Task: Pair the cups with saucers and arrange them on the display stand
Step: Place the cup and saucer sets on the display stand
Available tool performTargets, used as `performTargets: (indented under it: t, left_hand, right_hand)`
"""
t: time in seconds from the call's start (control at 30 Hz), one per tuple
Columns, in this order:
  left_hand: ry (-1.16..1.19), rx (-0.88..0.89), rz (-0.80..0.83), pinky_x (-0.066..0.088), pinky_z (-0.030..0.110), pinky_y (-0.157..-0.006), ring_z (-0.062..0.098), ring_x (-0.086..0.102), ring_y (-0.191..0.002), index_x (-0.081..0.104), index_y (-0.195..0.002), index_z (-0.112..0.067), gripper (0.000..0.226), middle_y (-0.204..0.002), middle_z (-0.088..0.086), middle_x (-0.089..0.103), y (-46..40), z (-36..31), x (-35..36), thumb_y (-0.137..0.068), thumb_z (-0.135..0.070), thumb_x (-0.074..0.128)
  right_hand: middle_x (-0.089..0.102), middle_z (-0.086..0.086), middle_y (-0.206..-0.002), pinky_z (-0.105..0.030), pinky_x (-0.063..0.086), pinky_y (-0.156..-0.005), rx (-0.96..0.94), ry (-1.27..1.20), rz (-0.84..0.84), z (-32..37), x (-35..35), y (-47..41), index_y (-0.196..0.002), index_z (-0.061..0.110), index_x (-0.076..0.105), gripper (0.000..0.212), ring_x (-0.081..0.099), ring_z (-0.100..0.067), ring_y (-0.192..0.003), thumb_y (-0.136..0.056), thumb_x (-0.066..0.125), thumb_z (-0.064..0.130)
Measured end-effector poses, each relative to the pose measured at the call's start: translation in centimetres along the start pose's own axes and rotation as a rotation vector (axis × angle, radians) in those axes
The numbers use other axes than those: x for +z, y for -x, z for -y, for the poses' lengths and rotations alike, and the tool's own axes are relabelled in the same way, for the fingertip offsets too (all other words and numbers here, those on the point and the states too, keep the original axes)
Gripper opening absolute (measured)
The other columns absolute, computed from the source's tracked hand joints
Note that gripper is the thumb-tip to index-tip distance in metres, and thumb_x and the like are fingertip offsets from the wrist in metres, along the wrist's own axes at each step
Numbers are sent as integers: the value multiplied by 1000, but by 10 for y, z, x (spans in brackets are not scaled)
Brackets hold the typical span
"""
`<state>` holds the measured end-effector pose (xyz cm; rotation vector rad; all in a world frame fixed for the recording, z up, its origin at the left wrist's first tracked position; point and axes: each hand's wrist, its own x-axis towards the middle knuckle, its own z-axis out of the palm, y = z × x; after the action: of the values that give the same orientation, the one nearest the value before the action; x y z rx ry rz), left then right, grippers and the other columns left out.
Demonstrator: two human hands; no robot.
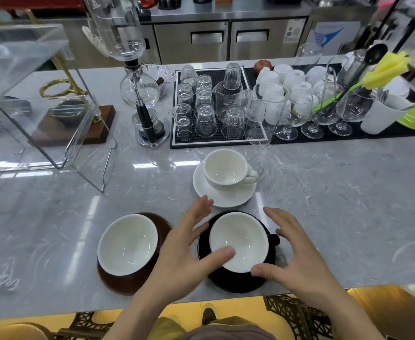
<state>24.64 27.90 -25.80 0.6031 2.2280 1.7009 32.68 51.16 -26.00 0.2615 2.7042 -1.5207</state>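
A black cup (239, 241) with a white inside sits on a black saucer (238, 283) near the counter's front edge. My left hand (184, 251) and my right hand (294, 253) flank it with fingers spread, holding nothing; the left thumb lies over the cup's near rim. To the left, a brown cup (126, 245) rests on a brown saucer (163, 225). Behind the black pair, a white cup (226, 169) stands on a white saucer (226, 196). A clear acrylic display stand (54, 133) stands at the far left.
A black mat (216, 142) with several upturned glasses, white cups (289, 79) and stemmed glasses (321, 111) runs along the back. A siphon coffee maker (140, 94) stands left of it. The grey marble counter (348, 204) ends at a front edge by my body.
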Motion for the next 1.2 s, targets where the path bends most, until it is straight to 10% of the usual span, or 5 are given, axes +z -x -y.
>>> performTargets:
  t: [0.53,1.2]
  left_hand:
    - [750,-372,-267,53,45,-98,29,68,-118,62,-129,-7,49,-126,11,73,-70,-32,-63,-97,-42,52]
    - [504,-732,-148,55,47,-91,26,64,-116,65,-124,-12,51,-125,8,69,-152,-2,-82,-96,-53,54]
  right_hand:
    - [61,13,-132,-2,45,-87,-21,-289,-183,33,-15,-68,-131,30,58,54,55,16,-115,-81,57,48]
    - [62,4,-127,-27,49,-95,164,-264,-288,0,-14,-143,-129,21,59,37,61,0,-107,-95,62,34]
